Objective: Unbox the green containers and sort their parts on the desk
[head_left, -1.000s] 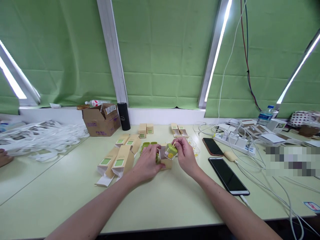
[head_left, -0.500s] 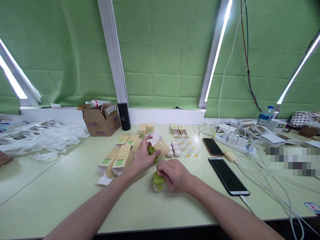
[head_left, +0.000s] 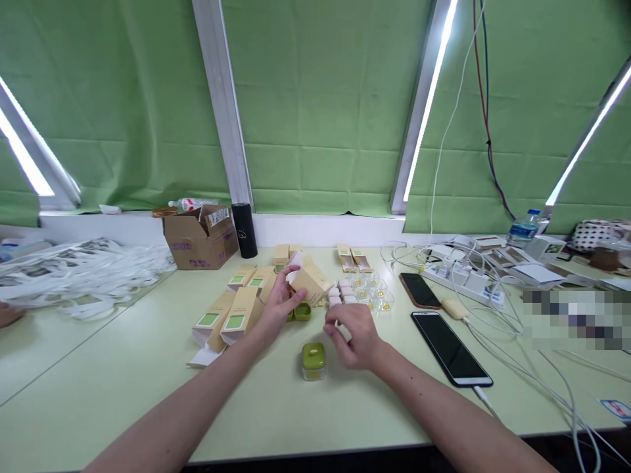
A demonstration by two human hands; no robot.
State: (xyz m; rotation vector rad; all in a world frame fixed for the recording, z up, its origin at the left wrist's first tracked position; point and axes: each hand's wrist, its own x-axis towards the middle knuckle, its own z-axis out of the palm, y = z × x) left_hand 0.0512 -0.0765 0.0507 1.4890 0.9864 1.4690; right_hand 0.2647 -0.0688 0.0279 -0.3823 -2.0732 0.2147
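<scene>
My left hand [head_left: 286,299] grips a tan cardboard box [head_left: 311,281], tilted with its white flap up. Below the box, small green cups [head_left: 302,312] stand partly hidden by the hand. My right hand [head_left: 355,334] hovers near the pale pink blocks [head_left: 340,290], fingers curled, with a gap at the thumb and nothing visible in them. In front of it stands a small clear container with a green lid [head_left: 313,358]. A small beige piece [head_left: 313,352] lies on that lid. Behind the pink blocks are several clear cups [head_left: 372,295] with yellow bottoms.
More tan boxes [head_left: 245,309] lie left of my hands, and two [head_left: 355,257] lie further back. Two phones [head_left: 451,348], a power strip [head_left: 463,279] and loose cables are at the right. White straps [head_left: 98,269], a carton [head_left: 200,240] and another person's hand [head_left: 8,314] are at the left.
My right hand has left the green lid and moved up and to the right, leaving the beige piece visible on it. The tan box in my left hand has turned, uncovering the green cups.
</scene>
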